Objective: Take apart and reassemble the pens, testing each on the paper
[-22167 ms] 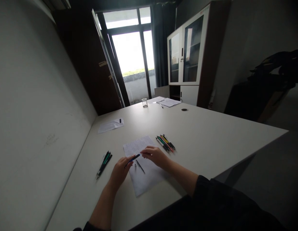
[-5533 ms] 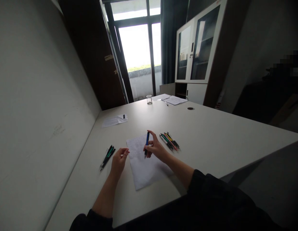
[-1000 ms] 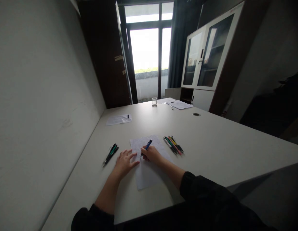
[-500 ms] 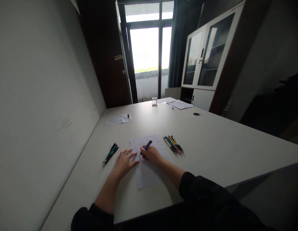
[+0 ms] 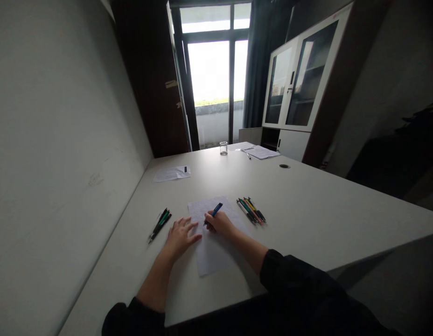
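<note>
A sheet of paper lies on the white table, its upper part covered with lines of writing. My right hand is closed around a blue pen, whose tip meets the sheet near its middle. Flat with fingers spread, my left hand rests across the sheet's left edge. Left of it is a small bunch of dark and green pens. Several pens in mixed colours lie side by side to the right of the sheet.
Farther back on the table are a creased paper with a dark strip, a glass jar and stacked papers with a pen beside them. A round cable hole sits at right. A wall borders the left.
The blue pen and my right hand have shifted very slightly to the right over the sheet. My left hand stays in place, and the view has moved a touch.
</note>
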The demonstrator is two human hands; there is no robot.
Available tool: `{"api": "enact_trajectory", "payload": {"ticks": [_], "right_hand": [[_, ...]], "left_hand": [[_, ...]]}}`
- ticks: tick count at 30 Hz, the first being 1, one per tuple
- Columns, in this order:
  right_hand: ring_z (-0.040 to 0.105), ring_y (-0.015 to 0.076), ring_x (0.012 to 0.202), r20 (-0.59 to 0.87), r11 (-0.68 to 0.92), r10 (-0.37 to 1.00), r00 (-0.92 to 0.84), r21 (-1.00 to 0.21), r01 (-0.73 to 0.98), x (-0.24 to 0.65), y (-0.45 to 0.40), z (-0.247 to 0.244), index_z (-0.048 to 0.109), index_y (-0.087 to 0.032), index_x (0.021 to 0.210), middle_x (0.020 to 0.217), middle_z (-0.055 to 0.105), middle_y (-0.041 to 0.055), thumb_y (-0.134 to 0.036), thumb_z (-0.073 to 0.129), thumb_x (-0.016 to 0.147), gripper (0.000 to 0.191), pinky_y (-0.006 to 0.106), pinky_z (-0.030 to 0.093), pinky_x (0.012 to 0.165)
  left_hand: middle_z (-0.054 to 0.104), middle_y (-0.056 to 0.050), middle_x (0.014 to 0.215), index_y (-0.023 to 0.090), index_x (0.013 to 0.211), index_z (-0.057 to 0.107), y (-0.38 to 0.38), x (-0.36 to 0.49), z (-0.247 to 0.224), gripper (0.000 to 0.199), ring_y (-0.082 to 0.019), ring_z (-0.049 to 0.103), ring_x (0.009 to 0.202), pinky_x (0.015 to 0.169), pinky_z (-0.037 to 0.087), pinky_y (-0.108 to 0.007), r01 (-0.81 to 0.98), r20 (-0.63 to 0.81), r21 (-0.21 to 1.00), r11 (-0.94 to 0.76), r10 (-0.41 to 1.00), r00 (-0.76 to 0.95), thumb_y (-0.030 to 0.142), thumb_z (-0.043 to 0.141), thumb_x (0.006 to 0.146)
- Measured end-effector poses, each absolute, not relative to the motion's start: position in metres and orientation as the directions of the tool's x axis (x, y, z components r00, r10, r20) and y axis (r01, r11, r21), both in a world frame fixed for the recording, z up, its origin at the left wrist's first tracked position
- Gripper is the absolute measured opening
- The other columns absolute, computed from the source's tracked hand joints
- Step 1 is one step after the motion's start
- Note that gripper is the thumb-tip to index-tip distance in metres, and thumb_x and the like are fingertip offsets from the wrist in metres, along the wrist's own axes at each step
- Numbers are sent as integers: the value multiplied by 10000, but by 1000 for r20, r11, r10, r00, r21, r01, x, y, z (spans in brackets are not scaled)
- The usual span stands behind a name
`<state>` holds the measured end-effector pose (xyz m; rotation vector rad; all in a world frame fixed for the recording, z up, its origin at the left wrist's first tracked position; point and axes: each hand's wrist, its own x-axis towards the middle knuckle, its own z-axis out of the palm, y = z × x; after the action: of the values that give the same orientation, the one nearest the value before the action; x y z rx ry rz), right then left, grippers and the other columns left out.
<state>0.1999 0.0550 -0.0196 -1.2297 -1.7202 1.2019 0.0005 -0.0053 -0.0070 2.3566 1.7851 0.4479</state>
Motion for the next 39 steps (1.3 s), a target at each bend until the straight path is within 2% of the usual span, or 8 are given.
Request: {"api": "enact_trajectory", "payload": {"ticks": [12,19,25,28,31,36,39], "right_hand": [[549,89,431,35,137,948,-318,-943,305,200,54,-21,624,-160,707,552,631,8,-353,479,891,303,174,412,425],[620,116,522,55,118,917,-396,-984,136,199,53,-14,590,-181,904,629,656,3,-391,459,907,247,180,454,446],[587,95,517,69,144,895,-442,-980,140,205,47,-1,627,-183,887,694,620,-12,-342,584,828,175,182,454,457],[576,95,508,52,140,893,-448,-976,166,207,46,4,677,-176,883,683,614,-2,-387,573,847,238,192,464,472],[607,132,577,9,77,915,-404,-985,152,205,46,6,691,-152,829,681,619,33,-469,519,879,365,210,483,468],[658,153,616,-16,-14,930,-368,-1000,8,202,48,-2,614,-182,957,690,665,14,-358,614,827,219,257,545,546],[683,152,658,0,-15,921,-389,-999,-36,203,50,-11,596,-179,891,713,692,13,-304,677,769,193,273,565,633]], "left_hand": [[467,-36,1434,335,1285,580,-5,0,-9,543,-326,338,1341,1103,293,-495,913,159,287,-289,955,252,619,567,823],[458,-29,1443,333,1282,584,-2,-2,-11,556,-322,324,1348,1110,282,-489,913,147,289,-288,956,255,646,542,824],[456,-33,1444,342,1297,567,0,-5,-14,573,-315,323,1347,1111,273,-496,909,147,290,-300,952,268,659,537,820],[452,-27,1447,350,1302,559,-1,-5,-13,571,-313,324,1348,1111,272,-498,907,147,296,-300,952,267,660,529,824],[450,-26,1450,350,1295,566,-2,-5,-11,573,-319,325,1346,1109,274,-500,908,145,299,-294,954,262,667,530,819],[465,-27,1437,348,1289,573,-3,-5,-11,562,-312,337,1338,1107,282,-496,901,153,310,-304,951,269,657,538,821],[476,-26,1427,348,1282,580,-3,-5,-11,551,-309,341,1335,1109,283,-493,899,170,311,-308,949,267,644,556,818]]}}
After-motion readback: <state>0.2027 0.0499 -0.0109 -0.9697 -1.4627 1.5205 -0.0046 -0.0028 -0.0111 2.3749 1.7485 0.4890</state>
